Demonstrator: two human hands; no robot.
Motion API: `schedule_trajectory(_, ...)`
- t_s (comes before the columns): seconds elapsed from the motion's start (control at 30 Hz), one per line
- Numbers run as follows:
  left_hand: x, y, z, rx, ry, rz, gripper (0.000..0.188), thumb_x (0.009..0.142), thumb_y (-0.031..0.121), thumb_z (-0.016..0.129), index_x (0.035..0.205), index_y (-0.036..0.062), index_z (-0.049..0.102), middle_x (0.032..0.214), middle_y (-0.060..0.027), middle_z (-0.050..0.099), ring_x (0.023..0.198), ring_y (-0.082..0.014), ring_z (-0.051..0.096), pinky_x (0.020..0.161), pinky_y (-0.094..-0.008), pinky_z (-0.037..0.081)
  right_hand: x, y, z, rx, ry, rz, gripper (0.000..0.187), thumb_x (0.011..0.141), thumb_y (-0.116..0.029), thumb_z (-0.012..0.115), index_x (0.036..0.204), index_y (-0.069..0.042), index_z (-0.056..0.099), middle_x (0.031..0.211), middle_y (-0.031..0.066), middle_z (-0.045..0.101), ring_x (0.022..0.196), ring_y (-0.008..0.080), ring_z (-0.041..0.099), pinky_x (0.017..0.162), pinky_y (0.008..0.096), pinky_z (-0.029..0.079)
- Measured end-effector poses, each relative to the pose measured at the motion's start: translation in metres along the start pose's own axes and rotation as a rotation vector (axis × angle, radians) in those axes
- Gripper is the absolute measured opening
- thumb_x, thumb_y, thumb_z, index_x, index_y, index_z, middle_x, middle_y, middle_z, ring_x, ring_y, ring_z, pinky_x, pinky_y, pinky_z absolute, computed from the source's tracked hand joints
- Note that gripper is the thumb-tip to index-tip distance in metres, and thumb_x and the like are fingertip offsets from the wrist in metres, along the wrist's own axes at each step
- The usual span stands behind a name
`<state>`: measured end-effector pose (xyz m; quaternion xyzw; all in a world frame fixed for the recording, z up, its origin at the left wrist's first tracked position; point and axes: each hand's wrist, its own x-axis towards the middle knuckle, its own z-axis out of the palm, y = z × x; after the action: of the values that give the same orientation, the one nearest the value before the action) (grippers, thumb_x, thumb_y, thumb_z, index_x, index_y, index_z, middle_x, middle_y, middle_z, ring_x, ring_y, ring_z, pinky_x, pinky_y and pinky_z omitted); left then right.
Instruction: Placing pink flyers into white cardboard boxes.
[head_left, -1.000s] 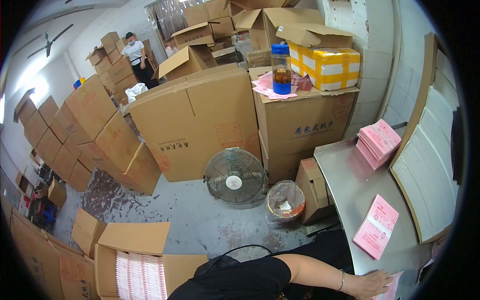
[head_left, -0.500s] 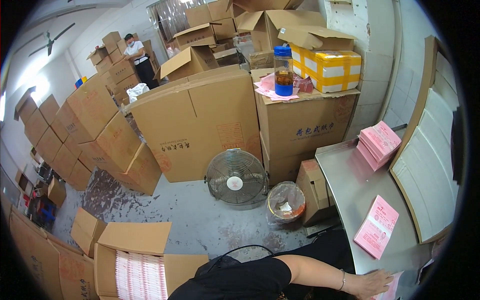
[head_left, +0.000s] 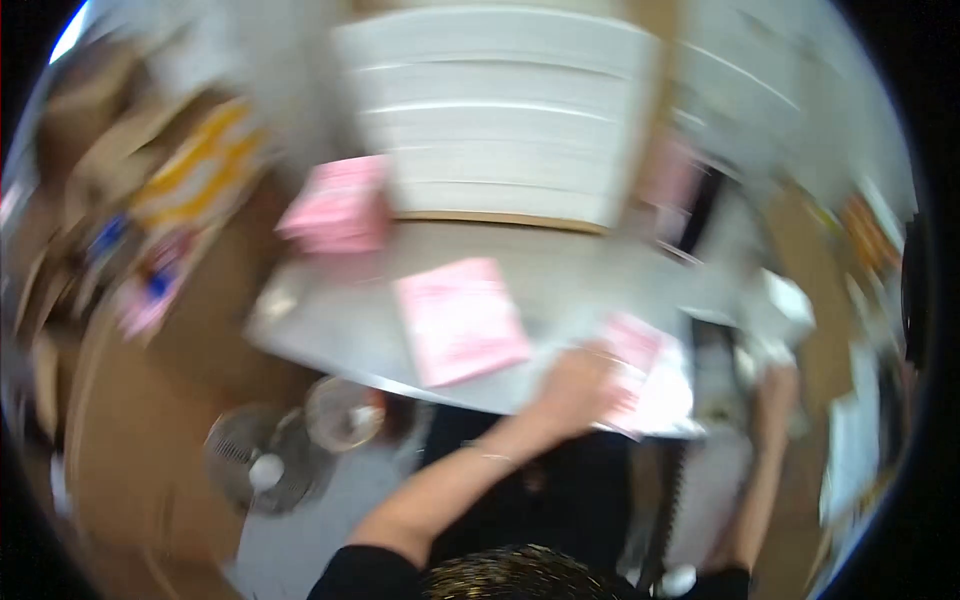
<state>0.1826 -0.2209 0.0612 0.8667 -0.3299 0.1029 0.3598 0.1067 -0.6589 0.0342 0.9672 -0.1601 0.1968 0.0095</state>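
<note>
The whole view is smeared by motion. My left hand (head_left: 580, 388), with a thin bracelet on its wrist, is at the left edge of pink printed sheets or packets (head_left: 632, 365) near the front of the metal table (head_left: 545, 260); its fingers are too blurred to read. Left of it lies a flat pink printed stack (head_left: 462, 322). A taller pink stack (head_left: 342, 208) stands farther back on the left. My right hand (head_left: 776, 385) is beyond the table's right end, close below a blurred white object (head_left: 785, 308). Whether it grips that object cannot be made out.
An upright panel with white padding (head_left: 500, 115) stands behind the table. A dark upright part (head_left: 700, 210) is at the back right. On the floor at left are a round fan (head_left: 265, 470) and a lined bin (head_left: 345, 415), beside large cartons (head_left: 160, 430).
My view has swung right, from the cartons and floor to the metal table. My right hand and forearm have come into view. My left hand remains at the pink sheets.
</note>
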Motion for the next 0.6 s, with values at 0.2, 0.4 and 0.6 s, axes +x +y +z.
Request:
schedule_trajectory(0.2, 0.013, 0.022, -0.012, 0.159, 0.019, 0.225, 0.037, 0.079, 0.034, 0.074, 0.095, 0.0036, 0.059, 0.094, -0.0146, 0.054, 0.084, -0.0327, 0.057, 0.07, -0.0432, 0.046, 0.004, -0.042, -0.053, 0.052, 0.268, -0.089, 0.016, 0.087, -0.011, 0.061, 0.079, 0.002, 0.06, 0.084, 0.0205, 0.056, 0.084, 0.038, 0.055, 0.075, 0.0468, 0.045)
schedule_trajectory(0.4, 0.013, 0.025, -0.008, 0.195, -0.002, 0.236, 0.037, 0.079, 0.033, 0.073, 0.097, 0.0037, 0.059, 0.098, -0.0138, 0.056, 0.084, -0.0299, 0.056, 0.067, -0.0406, 0.044, -0.006, -0.038, -0.052, 0.01, 0.289, -0.045, 0.014, 0.084, -0.012, 0.065, 0.079, -0.001, 0.058, 0.084, 0.0161, 0.056, 0.085, 0.0337, 0.055, 0.075, 0.0458, 0.046)
schedule_trajectory(0.6, 0.014, 0.027, -0.01, 0.234, -0.012, 0.202, 0.03, 0.08, 0.021, 0.071, 0.103, 0.0048, 0.06, 0.101, -0.0158, 0.055, 0.088, -0.0321, 0.056, 0.072, -0.0427, 0.046, -0.004, -0.052, -0.05, 0.15, 0.32, 0.011, 0.018, 0.082, -0.007, 0.065, 0.099, 0.001, 0.066, 0.094, 0.0147, 0.059, 0.093, 0.0322, 0.056, 0.078, 0.0428, 0.046)
